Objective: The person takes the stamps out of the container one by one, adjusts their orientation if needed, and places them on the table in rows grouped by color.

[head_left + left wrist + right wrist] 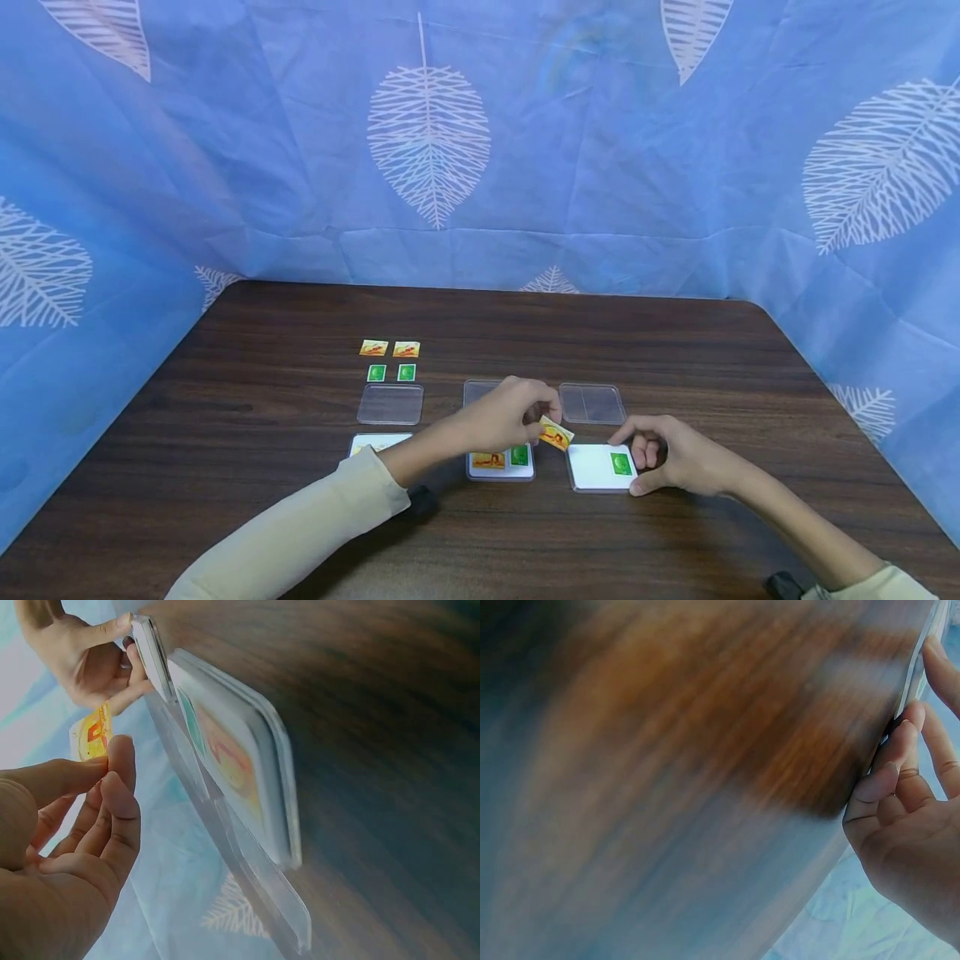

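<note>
My left hand [501,415] pinches a small yellow-orange picture card [557,434] between thumb and forefinger. In the head view the card overlaps the upper left corner of a flat white case [588,468]. A green picture card [621,463] lies on the right part of that case. With thumb and forefinger, my right hand [681,460] grips the case by its right side. Below my left hand is a middle white case [501,477], bearing a yellow card [487,461] and a green card [519,455]. My right hand [915,802] also shows at the case's edge in the right wrist view.
A third white case [367,442] is partly behind the left forearm. Clear lids [390,405] lie in a row behind the cases. Two yellow cards [373,348] and two green cards [377,373] lie at the back left of the dark wooden table [262,400].
</note>
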Demonstrator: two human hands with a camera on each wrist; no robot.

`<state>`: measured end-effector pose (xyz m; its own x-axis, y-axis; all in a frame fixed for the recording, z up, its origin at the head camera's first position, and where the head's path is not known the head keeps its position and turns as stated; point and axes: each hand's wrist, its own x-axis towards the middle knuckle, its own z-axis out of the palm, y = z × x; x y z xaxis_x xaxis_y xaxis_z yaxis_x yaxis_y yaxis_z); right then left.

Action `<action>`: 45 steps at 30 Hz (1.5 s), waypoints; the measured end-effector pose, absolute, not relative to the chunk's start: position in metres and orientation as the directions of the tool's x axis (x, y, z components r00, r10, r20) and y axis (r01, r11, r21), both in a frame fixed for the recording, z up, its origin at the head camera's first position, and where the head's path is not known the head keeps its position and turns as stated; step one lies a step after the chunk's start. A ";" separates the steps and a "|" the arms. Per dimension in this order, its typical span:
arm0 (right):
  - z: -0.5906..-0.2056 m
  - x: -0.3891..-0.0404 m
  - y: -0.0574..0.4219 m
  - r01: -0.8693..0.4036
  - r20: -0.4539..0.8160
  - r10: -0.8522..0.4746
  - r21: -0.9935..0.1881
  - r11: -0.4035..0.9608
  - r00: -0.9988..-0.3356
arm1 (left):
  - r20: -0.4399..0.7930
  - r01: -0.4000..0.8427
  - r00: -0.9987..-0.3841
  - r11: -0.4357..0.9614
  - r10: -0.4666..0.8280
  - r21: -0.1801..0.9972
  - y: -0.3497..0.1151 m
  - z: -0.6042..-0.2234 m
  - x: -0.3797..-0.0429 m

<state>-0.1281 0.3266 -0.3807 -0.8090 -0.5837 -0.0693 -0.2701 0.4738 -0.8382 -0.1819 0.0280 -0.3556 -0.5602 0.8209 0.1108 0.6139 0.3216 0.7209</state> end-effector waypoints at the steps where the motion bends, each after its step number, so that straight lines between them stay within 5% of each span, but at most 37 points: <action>1: -0.380 -0.128 0.326 -0.269 -0.070 -0.583 -0.839 0.473 -0.809 | 0.116 0.619 -0.561 0.322 0.820 0.716 0.025 -0.355 -0.182; 45: -0.381 -0.126 0.326 -0.308 -0.037 -0.608 -0.837 0.452 -0.793 | 0.223 0.636 -0.653 0.365 0.724 0.680 -0.036 -0.345 -0.191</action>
